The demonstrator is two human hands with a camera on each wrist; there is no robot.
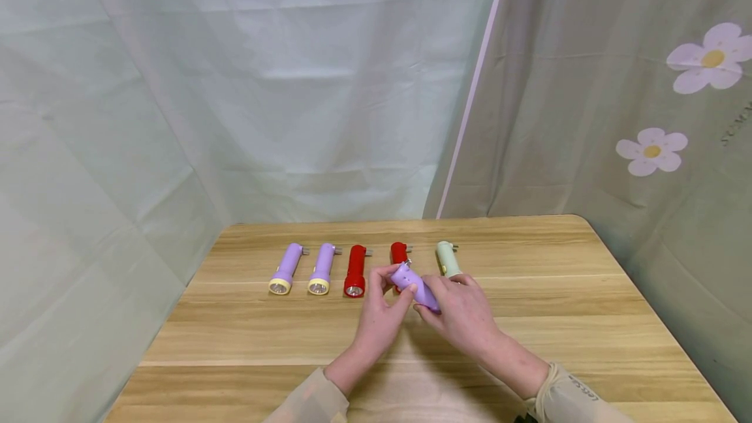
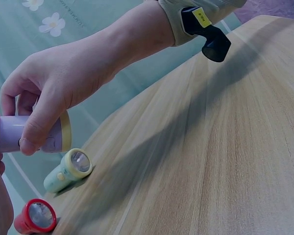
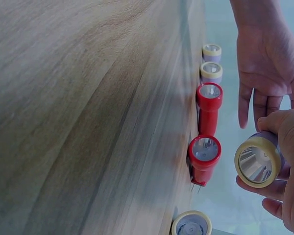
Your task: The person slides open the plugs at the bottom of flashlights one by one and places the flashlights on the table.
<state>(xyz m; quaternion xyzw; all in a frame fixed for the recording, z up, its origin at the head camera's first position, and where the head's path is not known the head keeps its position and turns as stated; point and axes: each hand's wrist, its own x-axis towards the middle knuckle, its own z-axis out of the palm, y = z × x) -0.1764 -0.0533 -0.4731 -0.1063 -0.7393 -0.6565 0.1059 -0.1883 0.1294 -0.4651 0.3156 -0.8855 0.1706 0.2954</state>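
Note:
Both hands hold a purple flashlight [image 1: 422, 290] above the table, tilted, with its pronged tail end up and to the left. At that tail, the thumb and index finger of my left hand [image 1: 376, 318] pinch the body near the metal plug prongs [image 1: 408, 262]. My right hand [image 1: 470, 315] grips the body towards the lamp end, thumb on one side and fingers on the other. The right wrist view shows its pale yellow rim and clear lens [image 3: 257, 164]. Behind the hands lie a partly hidden red flashlight [image 1: 399, 252] and a pale green flashlight [image 1: 446, 257].
To the left, two purple flashlights [image 1: 288, 266] [image 1: 324, 267] and another red flashlight [image 1: 355, 269] lie in a row, lenses facing the near side, prongs extended. The wood-grain table [image 1: 247, 344] backs onto a hanging curtain [image 1: 329, 83].

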